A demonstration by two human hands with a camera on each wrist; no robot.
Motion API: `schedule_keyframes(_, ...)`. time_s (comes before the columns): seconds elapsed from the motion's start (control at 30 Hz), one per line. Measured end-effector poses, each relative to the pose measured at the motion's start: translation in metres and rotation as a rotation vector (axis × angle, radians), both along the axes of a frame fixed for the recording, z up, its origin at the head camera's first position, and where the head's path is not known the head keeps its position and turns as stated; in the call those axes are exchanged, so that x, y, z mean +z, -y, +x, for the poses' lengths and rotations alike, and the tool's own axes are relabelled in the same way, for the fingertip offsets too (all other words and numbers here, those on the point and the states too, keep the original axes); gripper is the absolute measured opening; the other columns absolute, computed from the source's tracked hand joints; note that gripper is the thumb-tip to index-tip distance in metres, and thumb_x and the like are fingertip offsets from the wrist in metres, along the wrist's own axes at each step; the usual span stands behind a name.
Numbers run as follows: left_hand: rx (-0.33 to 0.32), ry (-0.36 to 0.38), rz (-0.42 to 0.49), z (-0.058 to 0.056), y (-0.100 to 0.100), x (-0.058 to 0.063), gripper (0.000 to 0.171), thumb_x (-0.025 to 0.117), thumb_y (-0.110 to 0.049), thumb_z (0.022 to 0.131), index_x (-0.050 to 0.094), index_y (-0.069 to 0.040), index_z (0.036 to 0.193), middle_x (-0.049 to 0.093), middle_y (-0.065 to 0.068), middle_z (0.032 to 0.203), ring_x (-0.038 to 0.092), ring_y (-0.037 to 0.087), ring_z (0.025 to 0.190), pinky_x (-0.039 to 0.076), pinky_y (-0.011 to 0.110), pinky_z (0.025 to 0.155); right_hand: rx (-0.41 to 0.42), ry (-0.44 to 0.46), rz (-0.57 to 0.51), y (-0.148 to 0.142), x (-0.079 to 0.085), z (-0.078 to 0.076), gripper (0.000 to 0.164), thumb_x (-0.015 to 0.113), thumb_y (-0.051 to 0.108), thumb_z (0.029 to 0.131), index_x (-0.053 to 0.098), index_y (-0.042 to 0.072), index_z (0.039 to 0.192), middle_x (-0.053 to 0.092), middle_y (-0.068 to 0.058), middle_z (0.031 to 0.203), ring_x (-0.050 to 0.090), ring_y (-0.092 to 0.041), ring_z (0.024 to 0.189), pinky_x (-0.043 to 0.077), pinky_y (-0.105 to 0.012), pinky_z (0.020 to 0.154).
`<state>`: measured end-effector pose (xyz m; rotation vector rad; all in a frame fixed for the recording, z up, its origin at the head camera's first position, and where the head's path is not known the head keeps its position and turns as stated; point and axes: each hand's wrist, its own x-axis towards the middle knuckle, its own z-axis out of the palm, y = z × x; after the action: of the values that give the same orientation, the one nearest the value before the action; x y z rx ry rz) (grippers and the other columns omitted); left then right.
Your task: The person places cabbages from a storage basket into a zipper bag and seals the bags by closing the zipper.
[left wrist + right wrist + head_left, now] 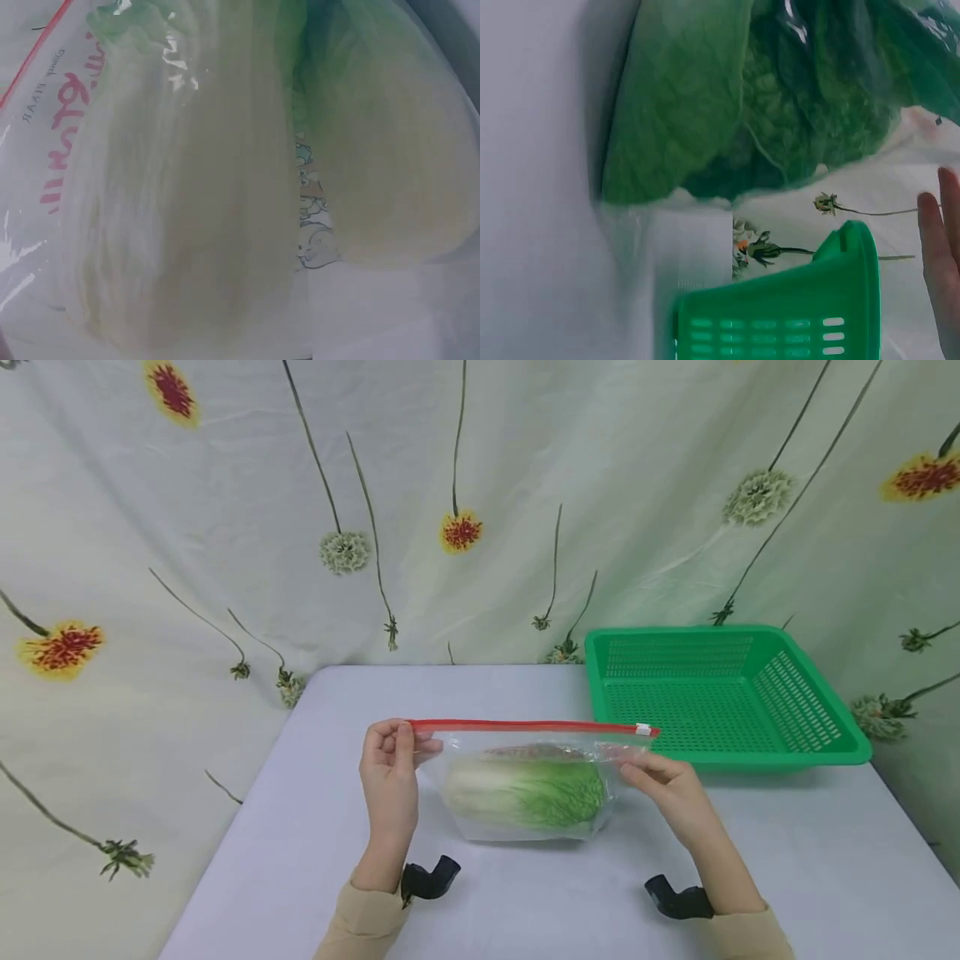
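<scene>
A clear zip bag (525,835) with a red zip strip (517,725) stands on the table, its strip running level along the top. A white slider (643,729) sits near the strip's right end. Inside the bag lies napa cabbage (525,789), pale stems to the left and green leaves to the right; those stems (210,187) fill much of the left wrist view. My left hand (392,768) pinches the bag's upper left corner between thumb and fingers. Lower than the slider, my right hand (670,789) pinches the bag's right side.
Behind the bag to the right, a green plastic basket (780,767) with slotted walls stands on the white table (360,693). A flower-printed curtain (510,460) hangs behind the table. Dark wrist camera mounts (430,878) stick out from both wrists.
</scene>
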<state>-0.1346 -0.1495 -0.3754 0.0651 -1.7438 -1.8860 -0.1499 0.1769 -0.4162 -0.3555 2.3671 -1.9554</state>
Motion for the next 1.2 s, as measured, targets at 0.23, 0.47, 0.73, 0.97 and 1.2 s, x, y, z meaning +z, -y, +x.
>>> schedule_keyframes(0.23, -0.297, 0.210, -0.206, 0.007, 0.018, -0.027, 0.035, 0.052, -0.014, 0.102, 0.047, -0.001, 0.134, 0.061, 0.007, 0.131, 0.057, -0.003, 0.115, 0.046, 0.014, 0.100, -0.337, -0.232, -0.026, 0.029, -0.014, 0.005, 0.018, 0.063, 0.010, 0.096, 0.073, -0.004, 0.103, 0.067, 0.033, 0.090, 0.058, 0.013, 0.076, 0.046, -0.007, 0.066)
schedule_keyframes(0.47, -0.372, 0.253, -0.269, 0.010, 0.028, -0.058, 0.024, 0.065, -0.005, 0.092, 0.065, -0.001, 0.116, 0.069, -0.010, 0.115, 0.063, 0.000, 0.103, 0.052, 0.016, 0.086, -0.427, -0.342, -0.076, 0.038, -0.021, 0.005, 0.012, 0.062, -0.003, 0.093, 0.072, -0.006, 0.097, 0.067, 0.034, 0.085, 0.027, -0.001, 0.047, 0.029, -0.025, 0.045)
schedule_keyframes(0.73, -0.185, 0.109, -0.288, 0.009, 0.017, -0.054, 0.004, 0.065, 0.005, 0.090, 0.066, 0.003, 0.093, 0.069, -0.020, 0.090, 0.064, -0.001, 0.085, 0.051, 0.014, 0.074, -0.458, -0.575, -0.039, 0.043, -0.022, 0.002, 0.014, 0.065, -0.012, 0.086, 0.073, -0.003, 0.092, 0.071, 0.017, 0.077, 0.029, 0.000, 0.044, 0.027, -0.020, 0.040)
schedule_keyframes(0.97, -0.192, 0.213, -0.388, 0.017, 0.033, -0.037, 0.007, 0.064, -0.003, 0.093, 0.060, 0.002, 0.091, 0.064, -0.011, 0.084, 0.060, -0.001, 0.073, 0.054, 0.016, 0.066, -0.342, -0.553, 0.068, 0.046, -0.001, -0.001, 0.012, 0.064, -0.006, 0.090, 0.073, 0.000, 0.095, 0.070, -0.012, 0.069, 0.055, 0.006, 0.053, 0.044, -0.012, 0.047)
schedule_keyframes(1.2, -0.346, 0.572, -0.355, 0.006, 0.051, -0.063, 0.014, 0.063, -0.013, 0.096, 0.060, 0.001, 0.098, 0.074, 0.011, 0.099, 0.064, 0.003, 0.074, 0.056, 0.020, 0.065, -0.207, 0.084, 0.172, 0.047, -0.024, -0.013, 0.018, 0.062, 0.016, 0.098, 0.070, 0.000, 0.101, 0.070, -0.007, 0.073, 0.060, -0.005, 0.058, 0.052, -0.021, 0.054)
